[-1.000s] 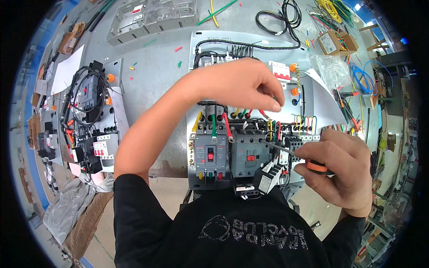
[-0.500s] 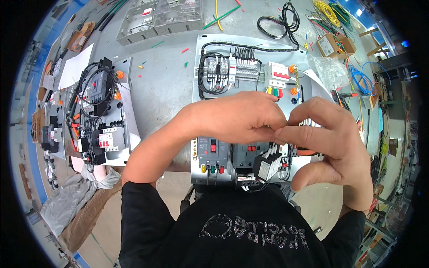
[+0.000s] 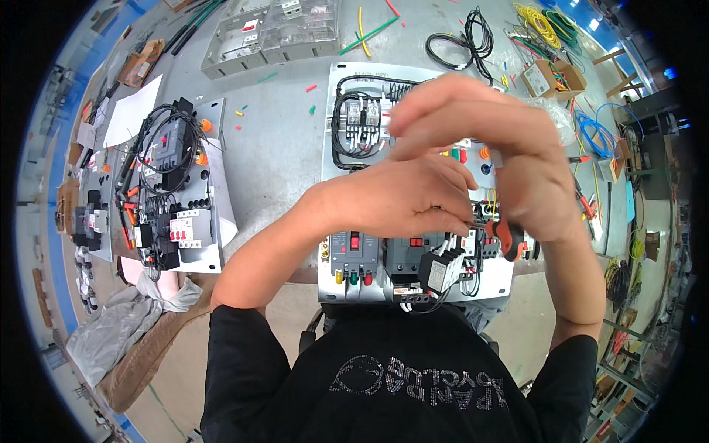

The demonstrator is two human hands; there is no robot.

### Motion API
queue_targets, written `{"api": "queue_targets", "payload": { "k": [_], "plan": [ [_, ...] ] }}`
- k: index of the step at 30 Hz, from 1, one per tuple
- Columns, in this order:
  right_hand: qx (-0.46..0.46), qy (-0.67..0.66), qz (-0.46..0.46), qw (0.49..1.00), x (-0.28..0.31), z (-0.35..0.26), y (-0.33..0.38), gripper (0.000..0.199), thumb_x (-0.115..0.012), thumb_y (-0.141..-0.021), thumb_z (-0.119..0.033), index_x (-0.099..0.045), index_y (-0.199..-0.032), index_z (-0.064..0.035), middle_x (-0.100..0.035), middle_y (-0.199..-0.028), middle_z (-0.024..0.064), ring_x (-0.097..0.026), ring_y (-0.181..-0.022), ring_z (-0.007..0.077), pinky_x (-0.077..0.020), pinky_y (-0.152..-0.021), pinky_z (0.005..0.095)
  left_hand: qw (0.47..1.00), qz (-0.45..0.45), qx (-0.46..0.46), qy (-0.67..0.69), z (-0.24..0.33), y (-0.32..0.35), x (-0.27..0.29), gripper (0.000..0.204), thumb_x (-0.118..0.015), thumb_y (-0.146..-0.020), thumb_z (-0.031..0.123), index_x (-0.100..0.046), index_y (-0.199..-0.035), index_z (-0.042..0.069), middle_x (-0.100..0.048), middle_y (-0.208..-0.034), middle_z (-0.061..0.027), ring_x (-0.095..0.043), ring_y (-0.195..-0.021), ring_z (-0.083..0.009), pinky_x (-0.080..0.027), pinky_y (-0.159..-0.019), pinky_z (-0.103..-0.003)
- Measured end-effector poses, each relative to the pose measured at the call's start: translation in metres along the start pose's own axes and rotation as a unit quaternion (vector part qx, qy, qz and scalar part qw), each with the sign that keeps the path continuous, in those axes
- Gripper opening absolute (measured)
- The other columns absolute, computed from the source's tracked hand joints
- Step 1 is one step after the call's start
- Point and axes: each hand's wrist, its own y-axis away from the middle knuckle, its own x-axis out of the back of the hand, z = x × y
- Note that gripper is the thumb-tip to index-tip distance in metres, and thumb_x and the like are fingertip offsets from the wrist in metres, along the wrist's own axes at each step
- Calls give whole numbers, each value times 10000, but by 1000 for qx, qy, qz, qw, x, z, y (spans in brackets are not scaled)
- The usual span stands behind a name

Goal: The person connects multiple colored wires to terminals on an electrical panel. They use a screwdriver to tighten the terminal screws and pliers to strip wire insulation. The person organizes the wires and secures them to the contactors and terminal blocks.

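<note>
Over the middle of a grey metal mounting plate [image 3: 347,294], my left hand [image 3: 425,196] is closed, thumb against fingers. A screwdriver [image 3: 509,238] with an orange and black handle sticks out to the right from its fingertips. My right hand [image 3: 480,125] is raised over the plate's upper right part, bent at the wrist and smeared by motion; whether it holds anything is hidden. Below my left hand are a circuit breaker [image 3: 354,252] with a red toggle, a second grey breaker [image 3: 406,255] and a tilted black contactor block [image 3: 442,272]. Bundled black wires and relays [image 3: 362,118] show at upper left.
A second wired plate [image 3: 210,258] lies to the left beside white paper [image 3: 133,111]. Clear-lidded grey boxes [image 3: 269,37] stand at the back. Black cable coils [image 3: 473,44], a cardboard box [image 3: 550,77] and blue wire [image 3: 597,133] lie at the back right.
My right hand has left my left fingertips and moved up and leftward over the plate. The screwdriver handle, mostly covered before, now shows at my left fingertips. The view shifted slightly.
</note>
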Motion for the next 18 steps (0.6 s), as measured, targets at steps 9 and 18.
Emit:
{"api": "queue_targets", "payload": {
  "k": [9,18],
  "plan": [
    [-40,362,-13,931,-18,-61,28,929,-973,-742,-322,-581,-1516,9,-711,-1295,215,-704,-1172,400,-577,-961,448,999,14,27,-34,7,5,10,103,-817,-926,192,-767,-936,103,-710,-987,-47,-659,-1189,-250,-446,-1118,-481],
    [-103,349,44,930,-11,-64,71,729,-890,-797,-163,-646,-1463,4,-721,-1304,193,-712,-1211,354,-574,-999,441,995,25,12,-92,-5,9,4,175,-853,-909,197,-773,-1035,105,-737,-1103,-49,-642,-1273,-306,-370,-1230,-606]
  ]
}}
